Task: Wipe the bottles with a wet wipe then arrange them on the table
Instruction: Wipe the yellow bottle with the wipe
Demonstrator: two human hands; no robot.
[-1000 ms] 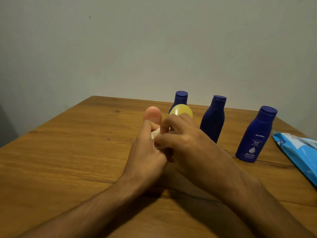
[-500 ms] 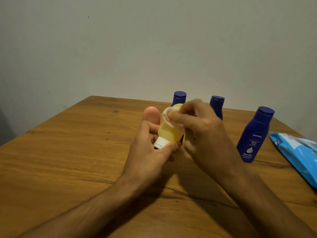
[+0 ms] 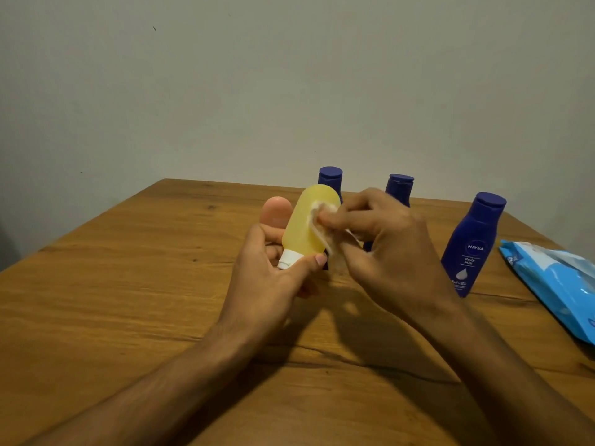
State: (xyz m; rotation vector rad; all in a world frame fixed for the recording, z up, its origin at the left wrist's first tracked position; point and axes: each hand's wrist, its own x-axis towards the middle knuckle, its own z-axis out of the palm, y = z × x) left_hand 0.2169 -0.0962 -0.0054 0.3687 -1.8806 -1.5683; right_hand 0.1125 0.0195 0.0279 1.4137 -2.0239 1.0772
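We hold the yellow bottle [image 3: 306, 226] above the table [image 3: 112, 300], at centre. Its long axis stands near upright, with the top leaning slightly right. The white cap [image 3: 287, 259] points down toward us and the rounded base points up and away. The left hand [image 3: 267, 284] grips the cap end, thumb curled across it. The right hand [image 3: 386, 246] pinches the wet wipe [image 3: 322, 220] against the bottle's upper right flank. One second ago the right hand covered the body; now the body and cap show. The blue bottle [image 3: 471, 246], upright at right, reads "NIVEA Body Milk".
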